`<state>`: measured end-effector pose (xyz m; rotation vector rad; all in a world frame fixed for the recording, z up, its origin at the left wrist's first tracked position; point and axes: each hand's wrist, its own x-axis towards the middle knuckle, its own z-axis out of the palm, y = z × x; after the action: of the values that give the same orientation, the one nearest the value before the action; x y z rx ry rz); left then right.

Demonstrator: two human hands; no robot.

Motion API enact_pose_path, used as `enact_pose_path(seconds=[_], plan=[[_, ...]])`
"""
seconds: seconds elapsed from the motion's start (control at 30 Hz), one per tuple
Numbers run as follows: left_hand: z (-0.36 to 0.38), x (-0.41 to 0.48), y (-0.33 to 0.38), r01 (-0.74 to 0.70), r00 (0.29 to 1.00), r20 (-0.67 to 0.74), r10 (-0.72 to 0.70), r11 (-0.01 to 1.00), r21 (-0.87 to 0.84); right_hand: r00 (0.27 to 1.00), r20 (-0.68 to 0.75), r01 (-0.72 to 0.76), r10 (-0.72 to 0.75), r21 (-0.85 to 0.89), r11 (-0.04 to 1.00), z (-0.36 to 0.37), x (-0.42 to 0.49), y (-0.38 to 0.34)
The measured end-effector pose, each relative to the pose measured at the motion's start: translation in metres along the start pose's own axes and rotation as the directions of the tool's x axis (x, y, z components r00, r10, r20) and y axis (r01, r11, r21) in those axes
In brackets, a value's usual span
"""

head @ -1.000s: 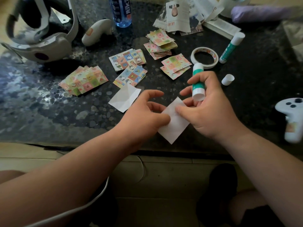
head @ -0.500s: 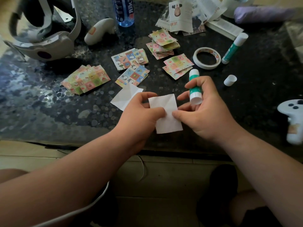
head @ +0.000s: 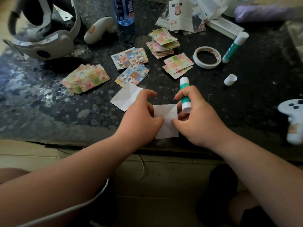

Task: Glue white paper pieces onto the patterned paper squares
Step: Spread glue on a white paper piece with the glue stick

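Left hand pinches the left edge of the white paper piece, thumb on top. The piece is at the near edge of the dark speckled table. Right hand is curled round the uncapped glue stick, which stands roughly upright just beyond the piece's right corner; its thumb tip touches the piece's right side. Whether the piece lies flat or is lifted: cannot tell.

Second white paper lies just beyond-left of the piece, partly under the left hand's fingers. Loose cap is beyond-right, apart. Game controller is far right, blurred.

Patterned paper squares lie in piles beyond the piece: pink-green pile beyond-left, two blue cartoon piles straight beyond-left, two pastel piles beyond. Tape roll and capped glue stick are beyond-right.

Farthest from the piece: headset far left, second controller, bottle, printed papers.
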<state>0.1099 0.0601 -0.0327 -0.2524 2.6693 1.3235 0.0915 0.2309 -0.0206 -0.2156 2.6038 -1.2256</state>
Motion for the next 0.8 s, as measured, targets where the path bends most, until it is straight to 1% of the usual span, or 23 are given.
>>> enact_pose_path(seconds=[0.07, 0.17, 0.2, 0.27, 0.33, 0.37, 0.43, 0.5, 0.57, 0.67, 0.8], plan=[[-0.001, -0.001, -0.001, -0.076, 0.996, 0.052, 0.069, 0.984, 0.16, 1.0, -0.001, 0.018, -0.018, -0.019, 1.0, -0.003, 0.002, 0.003], [0.002, -0.004, -0.004, -0.158, 0.987, 0.093, 0.134, 0.925, 0.346, 0.995, -0.08, 0.049, -0.054, -0.073, 0.996, -0.012, 0.007, 0.007], [0.004, -0.005, -0.005, -0.18, 0.984, 0.086, 0.158, 0.907, 0.38, 0.993, -0.106, 0.051, -0.057, -0.06, 0.997, -0.015, 0.01, 0.008], [0.006, -0.004, -0.009, -0.237, 0.969, 0.047, 0.242, 0.86, 0.451, 0.989, -0.137, 0.056, -0.052, 0.021, 0.998, -0.022, 0.012, 0.008], [0.006, -0.003, -0.013, -0.32, 0.934, 0.041, 0.354, 0.782, 0.535, 0.983, -0.17, 0.081, -0.064, 0.091, 0.993, -0.027, 0.013, 0.006], [0.005, -0.003, -0.014, -0.355, 0.918, 0.061, 0.392, 0.741, 0.57, 0.977, -0.2, 0.103, -0.078, 0.118, 0.988, -0.03, 0.012, 0.004], [0.003, -0.004, -0.017, -0.413, 0.894, 0.123, 0.43, 0.685, 0.6, 0.956, -0.283, 0.14, -0.083, 0.189, 0.972, -0.035, 0.012, 0.001], [0.001, -0.008, -0.018, -0.44, 0.89, 0.186, 0.417, 0.674, 0.593, 0.933, -0.355, 0.155, -0.062, 0.24, 0.958, -0.037, 0.011, 0.0], [-0.002, -0.011, -0.018, -0.456, 0.886, 0.228, 0.405, 0.664, 0.592, 0.917, -0.397, 0.148, -0.023, 0.288, 0.946, -0.038, 0.012, 0.001], [-0.004, -0.012, -0.017, -0.468, 0.882, 0.261, 0.393, 0.655, 0.593, 0.922, -0.378, 0.087, 0.085, 0.417, 0.905, -0.035, 0.014, 0.003], [-0.007, -0.011, -0.017, -0.475, 0.878, 0.276, 0.39, 0.647, 0.596, 0.939, -0.249, -0.061, 0.239, 0.562, 0.825, -0.025, 0.018, 0.003]])
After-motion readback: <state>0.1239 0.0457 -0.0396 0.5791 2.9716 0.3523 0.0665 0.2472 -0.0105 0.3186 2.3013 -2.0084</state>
